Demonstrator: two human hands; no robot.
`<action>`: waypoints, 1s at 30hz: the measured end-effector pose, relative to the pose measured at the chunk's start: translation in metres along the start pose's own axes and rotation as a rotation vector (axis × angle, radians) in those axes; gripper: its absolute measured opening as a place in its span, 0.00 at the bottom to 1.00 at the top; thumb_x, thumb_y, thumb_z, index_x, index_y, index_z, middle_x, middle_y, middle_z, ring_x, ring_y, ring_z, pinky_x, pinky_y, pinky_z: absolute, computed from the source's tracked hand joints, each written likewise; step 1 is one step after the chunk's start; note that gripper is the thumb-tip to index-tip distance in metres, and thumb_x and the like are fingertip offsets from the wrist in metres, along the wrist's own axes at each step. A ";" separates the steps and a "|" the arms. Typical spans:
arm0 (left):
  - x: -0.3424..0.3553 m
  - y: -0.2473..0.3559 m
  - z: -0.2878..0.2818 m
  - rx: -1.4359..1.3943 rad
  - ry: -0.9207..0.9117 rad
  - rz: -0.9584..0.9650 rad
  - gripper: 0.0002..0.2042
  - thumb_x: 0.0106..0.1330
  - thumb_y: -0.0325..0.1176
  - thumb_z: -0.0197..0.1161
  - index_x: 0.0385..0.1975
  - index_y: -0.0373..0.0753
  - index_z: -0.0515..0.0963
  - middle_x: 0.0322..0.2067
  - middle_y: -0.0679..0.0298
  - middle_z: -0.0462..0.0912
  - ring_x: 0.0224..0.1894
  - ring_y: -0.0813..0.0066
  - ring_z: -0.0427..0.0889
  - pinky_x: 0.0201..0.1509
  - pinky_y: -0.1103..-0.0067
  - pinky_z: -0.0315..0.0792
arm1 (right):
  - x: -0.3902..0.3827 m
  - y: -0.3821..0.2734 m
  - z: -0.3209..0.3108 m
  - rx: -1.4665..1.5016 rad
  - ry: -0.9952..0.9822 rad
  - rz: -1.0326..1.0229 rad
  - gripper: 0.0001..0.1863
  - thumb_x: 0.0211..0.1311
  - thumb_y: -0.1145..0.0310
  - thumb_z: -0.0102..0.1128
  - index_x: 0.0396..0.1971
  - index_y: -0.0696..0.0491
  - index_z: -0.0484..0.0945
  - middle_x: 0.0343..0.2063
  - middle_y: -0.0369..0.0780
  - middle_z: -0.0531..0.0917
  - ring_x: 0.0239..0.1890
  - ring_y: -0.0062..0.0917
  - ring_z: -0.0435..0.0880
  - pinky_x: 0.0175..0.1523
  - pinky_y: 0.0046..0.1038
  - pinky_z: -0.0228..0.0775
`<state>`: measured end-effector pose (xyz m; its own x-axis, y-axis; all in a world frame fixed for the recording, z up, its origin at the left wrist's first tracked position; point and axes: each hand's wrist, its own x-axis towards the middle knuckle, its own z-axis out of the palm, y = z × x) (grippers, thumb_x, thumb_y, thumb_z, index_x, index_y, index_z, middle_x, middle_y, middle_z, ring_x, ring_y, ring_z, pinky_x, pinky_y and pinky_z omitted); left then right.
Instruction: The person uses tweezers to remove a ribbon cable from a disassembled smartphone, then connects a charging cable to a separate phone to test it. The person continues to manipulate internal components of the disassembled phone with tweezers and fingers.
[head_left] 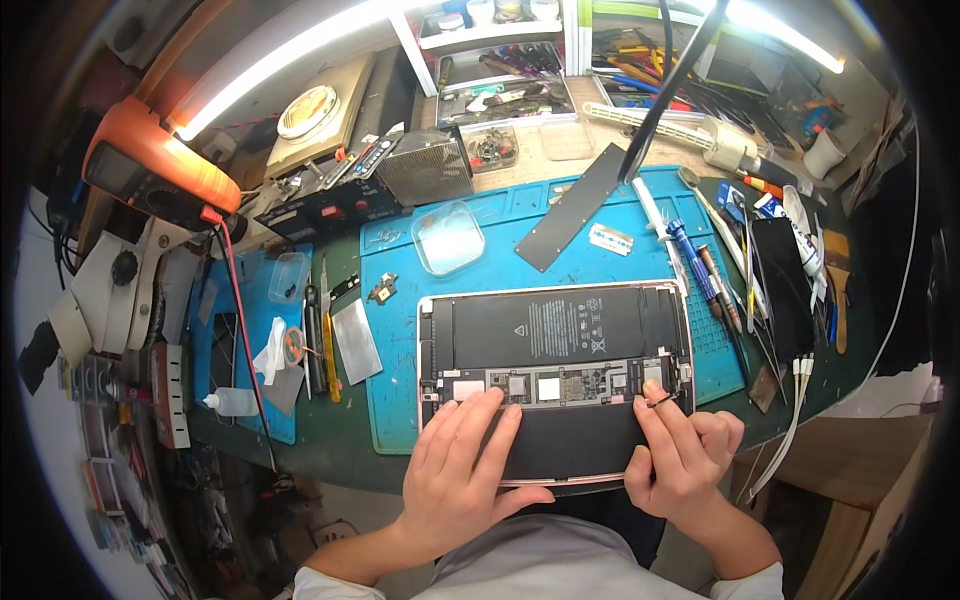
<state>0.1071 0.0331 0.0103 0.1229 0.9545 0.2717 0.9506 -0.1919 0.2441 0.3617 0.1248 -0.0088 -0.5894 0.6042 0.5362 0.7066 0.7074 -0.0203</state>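
Note:
An opened tablet point(560, 440) lies on the blue work mat, its inside facing up. It has two black battery panels, the far one a battery point(570, 328) with pale print, and a strip of circuit board point(548, 388) between them. My left hand point(455, 455) rests on the tablet's near left part, fingers stretched and a little spread, tips by the board. My right hand point(685, 445) touches the board's right end with its extended fingers; the other fingers are curled and the thumb is at the near battery. A small dark strip point(660, 402) shows at the fingertips.
Beyond the tablet are a black metal plate point(570, 208), a razor blade point(611, 239) and a clear plastic tray point(447, 238). Syringes and brushes crowd the right side. An orange multimeter point(160, 165) with a red lead stands left, near a squeeze bottle point(232, 402).

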 end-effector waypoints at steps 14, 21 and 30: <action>-0.010 0.006 0.001 0.200 -0.005 -0.025 0.39 0.67 0.73 0.58 0.60 0.42 0.85 0.64 0.53 0.80 0.66 0.60 0.75 0.75 0.60 0.59 | 0.001 -0.001 -0.003 -0.005 -0.053 -0.025 0.24 0.54 0.65 0.56 0.47 0.61 0.89 0.54 0.42 0.91 0.38 0.27 0.69 0.51 0.35 0.59; -0.023 -0.013 -0.013 0.091 0.080 -0.031 0.35 0.68 0.67 0.63 0.59 0.40 0.84 0.61 0.56 0.80 0.62 0.59 0.73 0.69 0.60 0.64 | 0.003 0.000 -0.005 -0.003 -0.063 -0.028 0.24 0.54 0.65 0.56 0.47 0.61 0.89 0.54 0.43 0.90 0.37 0.28 0.70 0.51 0.36 0.58; -0.023 -0.048 -0.022 -0.088 0.033 -0.150 0.39 0.68 0.62 0.67 0.66 0.33 0.77 0.56 0.56 0.75 0.58 0.53 0.70 0.65 0.57 0.64 | 0.003 0.000 -0.007 0.003 -0.073 -0.028 0.25 0.54 0.65 0.56 0.48 0.62 0.88 0.55 0.43 0.90 0.37 0.28 0.70 0.51 0.36 0.59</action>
<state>0.0521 0.0152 0.0127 -0.0291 0.9661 0.2565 0.9289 -0.0686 0.3640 0.3622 0.1240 -0.0017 -0.6363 0.6091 0.4734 0.6882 0.7255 -0.0083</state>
